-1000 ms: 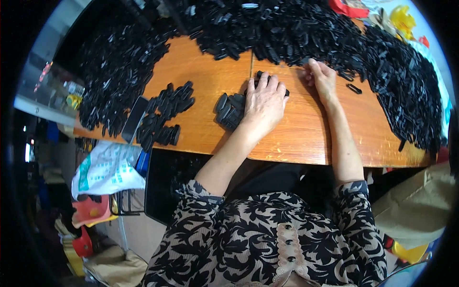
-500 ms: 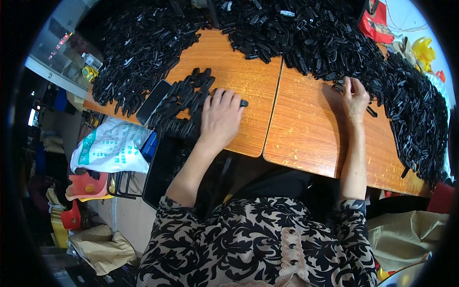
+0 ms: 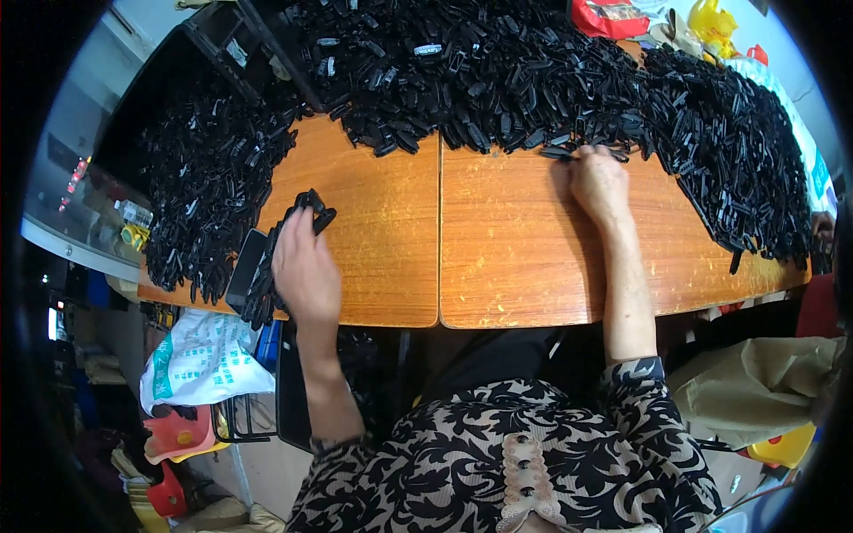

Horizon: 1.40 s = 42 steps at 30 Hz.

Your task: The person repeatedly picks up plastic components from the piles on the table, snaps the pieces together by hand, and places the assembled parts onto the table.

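My right hand is closed at the near edge of a big heap of small black elongated pieces. Its fingertips pinch one black piece, which sticks out to the left. On the left, my left hand lies over a smaller group of similar black pieces. Motion blurs its fingers, which touch the pieces at the far end of that group; whether they grip one I cannot make out. Beside the group lies a dark flat phone-like slab, partly covered.
Two wooden tabletops meet at a seam, and the heap curves along their far and side edges. A white printed sack hangs low at the left. Red and yellow bags lie far right; a brown sack stands near right.
The view has turned to the right. My left hand has gone from bare wood onto the small group of pieces. My right hand still works at the heap's edge, now further left along it.
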Each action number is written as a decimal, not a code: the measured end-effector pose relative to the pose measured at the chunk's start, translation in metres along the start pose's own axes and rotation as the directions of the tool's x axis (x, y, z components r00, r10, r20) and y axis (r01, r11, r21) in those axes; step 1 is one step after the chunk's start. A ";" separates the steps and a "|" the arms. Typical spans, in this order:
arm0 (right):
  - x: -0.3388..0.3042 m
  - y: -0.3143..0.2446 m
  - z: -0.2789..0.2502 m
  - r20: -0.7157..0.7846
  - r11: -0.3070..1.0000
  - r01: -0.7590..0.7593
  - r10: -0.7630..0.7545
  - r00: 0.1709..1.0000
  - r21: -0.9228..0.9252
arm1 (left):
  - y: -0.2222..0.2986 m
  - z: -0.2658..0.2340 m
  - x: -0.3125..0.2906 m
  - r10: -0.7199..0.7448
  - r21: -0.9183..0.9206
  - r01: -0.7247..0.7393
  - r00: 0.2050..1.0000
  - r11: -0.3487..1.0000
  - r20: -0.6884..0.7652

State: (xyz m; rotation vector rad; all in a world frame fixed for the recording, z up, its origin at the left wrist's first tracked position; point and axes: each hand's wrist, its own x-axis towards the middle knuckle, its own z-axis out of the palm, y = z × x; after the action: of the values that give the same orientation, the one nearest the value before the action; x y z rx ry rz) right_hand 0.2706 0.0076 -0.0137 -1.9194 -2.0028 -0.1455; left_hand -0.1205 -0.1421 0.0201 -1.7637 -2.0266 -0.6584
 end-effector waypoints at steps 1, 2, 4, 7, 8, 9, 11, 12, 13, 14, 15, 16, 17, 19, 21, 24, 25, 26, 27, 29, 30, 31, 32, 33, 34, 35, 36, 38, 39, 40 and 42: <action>-0.004 -0.004 0.002 -0.022 0.998 0.067 -0.067 0.998 0.012 | 0.018 0.014 0.022 -0.004 -0.145 0.005 1.000 0.989 0.009; -0.008 -0.011 0.002 -0.044 0.990 0.138 -0.136 0.990 0.028 | 0.035 0.025 0.045 -0.009 -0.279 0.014 1.000 0.960 0.018; -0.014 -0.032 0.000 -0.113 0.922 0.302 -0.283 0.953 0.242 | 0.050 0.061 0.085 -0.057 -0.451 0.069 0.998 0.890 0.042; -0.015 -0.050 0.001 -0.076 0.851 0.406 -0.405 0.911 0.333 | 0.041 0.128 0.119 -0.074 -0.415 0.097 0.995 0.904 0.072; -0.015 -0.045 -0.001 -0.078 0.847 0.403 -0.402 0.912 0.346 | 0.052 0.139 0.126 -0.062 -0.369 0.116 0.986 0.922 0.153; -0.014 -0.043 -0.002 -0.079 0.856 0.391 -0.388 0.918 0.339 | 0.064 0.150 0.123 -0.081 -0.306 0.132 0.982 0.943 0.173; -0.016 -0.037 -0.003 -0.126 0.814 0.397 -0.381 0.916 0.424 | 0.084 0.159 0.112 0.008 -0.384 0.054 0.987 0.922 0.159; -0.016 -0.037 -0.005 -0.119 0.825 0.376 -0.361 0.925 0.421 | 0.090 0.160 0.102 0.068 -0.444 -0.001 0.989 0.896 0.135; -0.016 -0.035 -0.010 -0.089 0.844 0.351 -0.346 0.934 0.406 | 0.111 0.147 0.093 0.077 -0.456 0.035 0.971 0.889 0.225; -0.017 -0.041 -0.014 -0.066 0.848 0.345 -0.349 0.935 0.403 | 0.117 0.134 0.086 0.088 -0.455 0.032 0.967 0.890 0.239; -0.014 -0.038 -0.009 -0.030 0.871 0.350 -0.362 0.932 0.345 | 0.125 0.129 0.079 0.076 -0.493 0.064 0.963 0.868 0.259; -0.013 -0.038 -0.009 -0.024 0.874 0.343 -0.357 0.934 0.344 | 0.128 0.127 0.078 0.057 -0.528 0.096 0.962 0.844 0.266; -0.013 -0.037 -0.009 -0.042 0.893 0.340 -0.343 0.938 0.295 | 0.129 0.125 0.076 0.055 -0.519 0.066 0.975 0.853 0.214; -0.012 -0.029 -0.008 -0.066 0.915 0.323 -0.316 0.946 0.242 | 0.131 0.117 0.086 0.049 -0.557 0.064 0.981 0.828 0.185; -0.012 -0.028 -0.008 -0.030 0.905 0.328 -0.333 0.942 0.271 | 0.124 0.110 0.092 -0.062 -0.624 0.075 0.997 0.778 0.042; -0.012 -0.034 -0.009 0.004 0.879 0.361 -0.382 0.924 0.312 | 0.100 0.100 0.097 -0.150 -0.713 0.174 0.984 0.680 0.097; -0.013 -0.038 -0.012 -0.036 0.840 0.417 -0.432 0.901 0.347 | 0.098 0.097 0.098 -0.155 -0.711 0.180 0.983 0.680 0.100; -0.015 -0.041 -0.013 -0.078 0.797 0.471 -0.480 0.874 0.378 | 0.097 0.094 0.099 -0.147 -0.685 0.248 0.968 0.685 0.203; -0.016 -0.044 -0.010 -0.106 0.787 0.487 -0.486 0.867 0.378 | 0.095 0.090 0.100 -0.140 -0.653 0.312 0.943 0.690 0.303; -0.016 -0.042 -0.008 -0.088 0.792 0.490 -0.494 0.865 0.363 | 0.109 0.072 0.101 -0.070 -0.533 0.266 0.930 0.803 0.360; -0.016 -0.041 -0.006 -0.071 0.797 0.493 -0.502 0.862 0.349 | 0.116 0.068 0.099 -0.008 -0.404 0.196 0.906 0.893 0.423; -0.015 -0.042 -0.006 -0.072 0.798 0.493 -0.502 0.862 0.347 | 0.117 0.066 0.098 0.034 -0.344 0.125 0.905 0.931 0.423; -0.014 -0.044 -0.005 -0.051 0.814 0.475 -0.488 0.871 0.335 | 0.115 0.069 0.095 0.035 -0.346 0.124 0.906 0.930 0.421; -0.014 -0.047 -0.005 -0.032 0.829 0.456 -0.472 0.881 0.322 | 0.112 0.075 0.090 0.121 -0.302 -0.029 0.949 0.953 0.292; -0.014 -0.047 -0.004 -0.033 0.832 0.454 -0.469 0.883 0.318 | 0.114 0.076 0.089 0.219 -0.240 -0.177 0.962 0.955 0.163; -0.014 -0.047 -0.003 -0.059 0.813 0.399 -0.414 0.908 0.424 | 0.115 0.075 0.088 0.144 -0.209 -0.080 0.939 0.975 0.312; -0.014 -0.048 -0.003 -0.079 0.779 0.342 -0.356 0.931 0.526 | 0.116 0.074 0.090 0.151 -0.213 -0.086 0.939 0.973 0.309; -0.017 -0.052 -0.004 -0.061 0.745 0.270 -0.296 0.953 0.610 | 0.118 0.072 0.090 0.115 -0.201 -0.029 0.895 0.979 0.431; -0.017 -0.053 -0.005 0.000 0.664 0.190 -0.276 0.961 0.723 | 0.119 0.067 0.089 0.147 -0.310 -0.016 0.904 0.951 0.401; -0.019 -0.056 -0.006 0.065 0.566 0.098 -0.262 0.963 0.819 | 0.119 0.069 0.087 0.158 -0.314 -0.025 0.899 0.949 0.408; -0.019 -0.056 -0.004 0.149 0.537 0.019 -0.269 0.952 0.843 | 0.118 0.073 0.082 0.239 -0.364 -0.099 0.901 0.926 0.362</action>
State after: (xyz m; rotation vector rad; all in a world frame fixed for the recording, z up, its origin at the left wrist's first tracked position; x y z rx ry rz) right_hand 0.2170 -0.0156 -0.0062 -1.1514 -1.8353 0.9334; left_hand -0.0139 -0.0208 0.0185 -2.4228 -2.0631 -0.6609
